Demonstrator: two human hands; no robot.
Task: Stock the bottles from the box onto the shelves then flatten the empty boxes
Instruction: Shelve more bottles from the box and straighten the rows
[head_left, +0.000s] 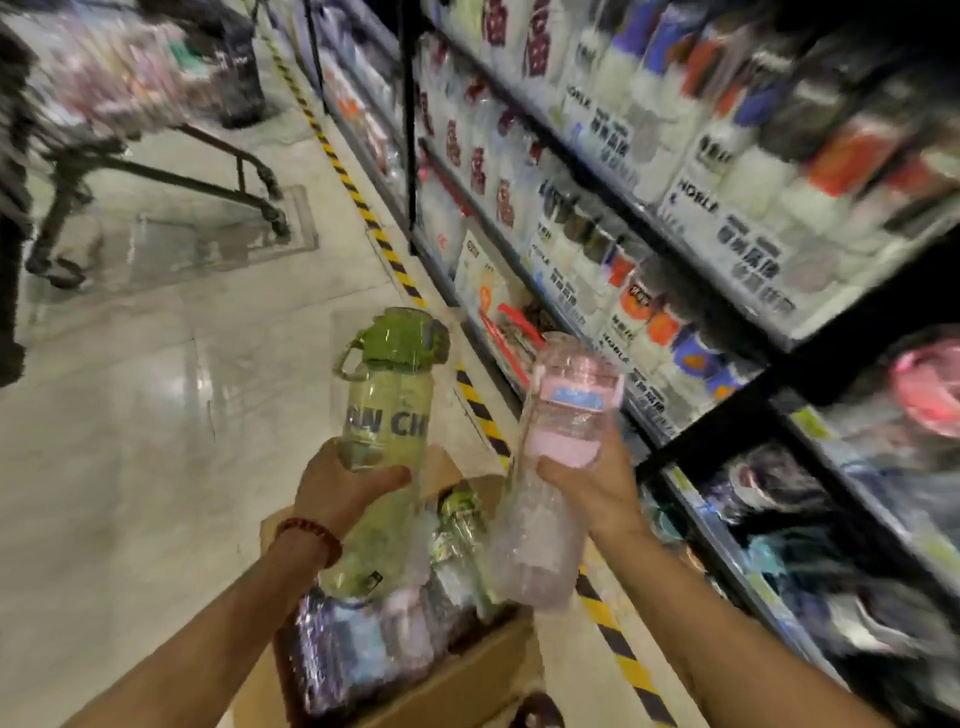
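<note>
Fingers: left hand has its thumb and fingers curled round the middle of the green bottle; right hand has its fingers wrapped round the middle of the pink bottle. Both hands are clamped on their bottles, held up above the box.
Shelves: dark-framed shelves fill the right side, tier on tier, packed with boxed bottles and flasks; the printing on them is blurred.
Floor: pale glossy tiles, with a yellow-and-black striped line running along the foot of the shelving.
Trolley: a dark-framed cart stands well apart at upper left, loaded with blurred goods.
Box: an open cardboard box sits on the floor below the hands, just beside the striped line; its flaps are up.
Box contents: more wrapped bottles lie inside, in clear plastic, purple and green among them.
Green bottle: translucent, upright with a slight lean, green lid and carry loop on top, dark lettering on its side, in a clear plastic sleeve whose end hangs toward the box.
Pink bottle: translucent pink, tilted with its lid toward the shelves, a blue label patch near the top, also in clear plastic wrap.
Gap: the two bottles are near each other but apart.
Bracelet: a red beaded band circles the left wrist.
</note>
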